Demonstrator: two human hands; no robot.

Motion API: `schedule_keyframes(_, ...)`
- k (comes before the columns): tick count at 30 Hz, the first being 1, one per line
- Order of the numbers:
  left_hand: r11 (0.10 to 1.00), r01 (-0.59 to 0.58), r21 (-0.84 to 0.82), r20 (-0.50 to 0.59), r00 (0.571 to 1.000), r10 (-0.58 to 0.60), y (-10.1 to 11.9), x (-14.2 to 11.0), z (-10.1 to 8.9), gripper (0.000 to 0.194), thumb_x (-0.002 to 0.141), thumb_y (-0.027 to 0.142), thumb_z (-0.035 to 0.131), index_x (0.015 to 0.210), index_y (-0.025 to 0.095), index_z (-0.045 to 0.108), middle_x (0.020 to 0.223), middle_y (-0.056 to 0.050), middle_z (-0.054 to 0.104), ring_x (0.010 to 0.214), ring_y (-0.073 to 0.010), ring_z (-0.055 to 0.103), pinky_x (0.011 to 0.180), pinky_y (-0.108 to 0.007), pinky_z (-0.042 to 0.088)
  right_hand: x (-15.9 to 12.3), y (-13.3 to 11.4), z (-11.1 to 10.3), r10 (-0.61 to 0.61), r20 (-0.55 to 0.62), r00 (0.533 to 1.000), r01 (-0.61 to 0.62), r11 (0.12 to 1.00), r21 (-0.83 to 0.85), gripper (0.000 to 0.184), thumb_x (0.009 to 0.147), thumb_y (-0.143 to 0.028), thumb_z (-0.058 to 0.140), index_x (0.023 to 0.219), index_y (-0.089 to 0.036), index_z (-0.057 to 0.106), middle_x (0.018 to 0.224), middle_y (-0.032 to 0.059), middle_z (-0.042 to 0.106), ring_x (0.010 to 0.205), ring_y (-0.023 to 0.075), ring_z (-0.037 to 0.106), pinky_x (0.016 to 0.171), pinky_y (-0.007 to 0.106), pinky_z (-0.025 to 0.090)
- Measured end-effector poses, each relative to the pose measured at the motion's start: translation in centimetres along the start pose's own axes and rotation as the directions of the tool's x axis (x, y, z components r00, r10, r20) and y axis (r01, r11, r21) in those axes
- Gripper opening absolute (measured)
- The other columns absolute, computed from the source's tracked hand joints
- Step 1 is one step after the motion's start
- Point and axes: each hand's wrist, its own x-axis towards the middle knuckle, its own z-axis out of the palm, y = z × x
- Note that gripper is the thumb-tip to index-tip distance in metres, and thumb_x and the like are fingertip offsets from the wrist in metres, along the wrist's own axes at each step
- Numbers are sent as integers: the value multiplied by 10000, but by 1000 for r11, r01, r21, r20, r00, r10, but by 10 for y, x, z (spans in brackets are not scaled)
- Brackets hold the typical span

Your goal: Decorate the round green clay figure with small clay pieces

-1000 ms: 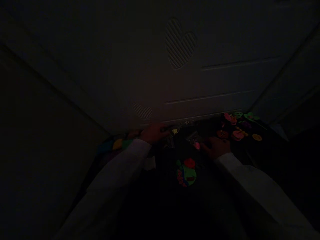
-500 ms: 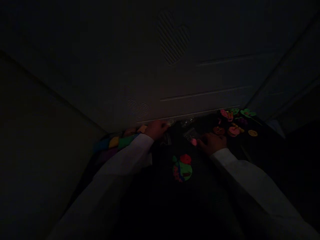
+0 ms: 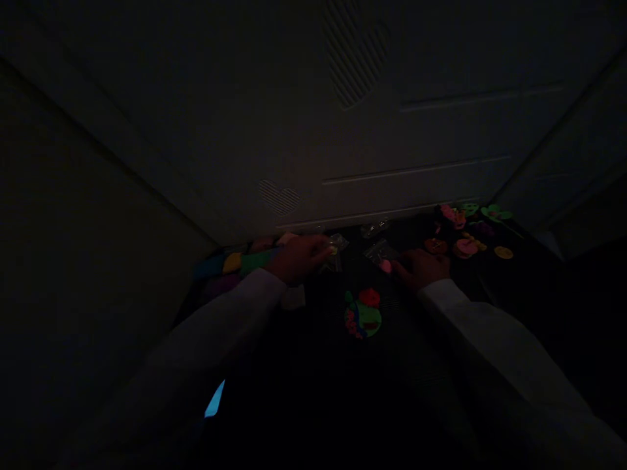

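The scene is very dark. At the back of the dark surface, my left hand [image 3: 300,256] is closed, thumb and fingers pinching a small clear plastic bag [image 3: 339,242] with a yellowish bit at the fingertips. To the right, my right hand [image 3: 422,267] has bent fingers, their tips at a small pink ball [image 3: 386,266]. That ball lies against another clear bag [image 3: 376,250]. Nearer to me, between the hands, lies a round green clay piece [image 3: 369,318] with a red shape, blue strip and small pink flowers on it.
Coloured clay blocks, a yellow one [image 3: 232,262] among them, line the left. Several clay figures, including a green flower [image 3: 496,213] and a yellow disc [image 3: 503,252], lie right. A pale square [image 3: 292,297] sits near my left wrist. A wall with hearts [image 3: 279,198] rises behind.
My left hand has drawn back slightly toward me with the clear bag. The right hand stays by the pink ball. The view has shifted, and a bright blue patch now shows at lower left.
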Motion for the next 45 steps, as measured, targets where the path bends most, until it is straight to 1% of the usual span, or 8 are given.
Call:
schedule_keyframes(8,986,78,-145,9,997,-78,4,25,39,268,674,380,518,833,169,563,778,-23,622,714,-130,566,608,-229,418,-3,-2,-5,-27,-18,999,27,1000,-4,325,751,-444,364,857,-216,570,907,37,568,897,204,484,785,404,218)
schedule_keyframes(16,953,193,-233,-27,978,-205,-1,22,25,290,676,360,513,889,167,552,793,-31,633,707,-139,580,597,-239,437,-2,0,-3,-30,-17,999,30,1000,-8,330,750,-446,369,888,-213,558,921,40,567,906,211,479,796,422,211)
schedule_keyframes(23,939,254,-232,-53,961,-272,-4,12,35,379,728,374,457,1035,152,440,839,-47,623,603,-105,573,531,-225,443,-1,-4,-4,1,-5,1000,-1,1000,-30,324,744,-431,392,890,-199,563,945,65,571,906,222,477,788,421,223)
schedule_keyframes(27,973,188,-132,-106,974,-202,-9,1,27,374,718,333,474,1051,161,470,964,-61,585,782,-130,563,683,-257,442,-1,-5,-5,9,2,1000,-9,999,-42,316,731,-432,409,895,-213,567,935,54,576,904,228,482,783,429,228)
schedule_keyframes(33,999,-31,44,30,999,29,-7,-2,30,340,645,305,569,982,259,567,1025,-11,573,988,-193,468,890,-348,312,-1,-6,-3,20,-10,1000,-20,998,-57,324,743,-423,397,934,-213,554,951,50,571,925,222,478,799,427,219)
schedule_keyframes(36,992,-82,97,69,995,75,-4,3,40,334,628,323,586,960,291,579,1026,-4,571,999,-230,442,877,-404,285,-1,-6,-2,26,-16,1000,-27,997,-67,325,740,-426,407,955,-224,544,952,46,571,916,222,480,793,421,223)
schedule_keyframes(41,986,-116,121,77,991,108,-8,3,48,383,655,340,567,1035,318,530,1075,2,547,1007,-234,415,834,-402,295,-1,-6,0,28,-31,999,-30,997,-67,345,734,-429,421,982,-218,535,961,54,572,922,228,479,804,419,211)
schedule_keyframes(45,985,-134,111,45,991,129,-11,2,49,239,702,325,524,925,280,596,1038,0,566,1015,-228,402,868,-420,254,-1,-7,1,13,-49,999,-15,999,-41,330,738,-411,423,982,-217,532,982,50,566,926,214,477,814,412,208)
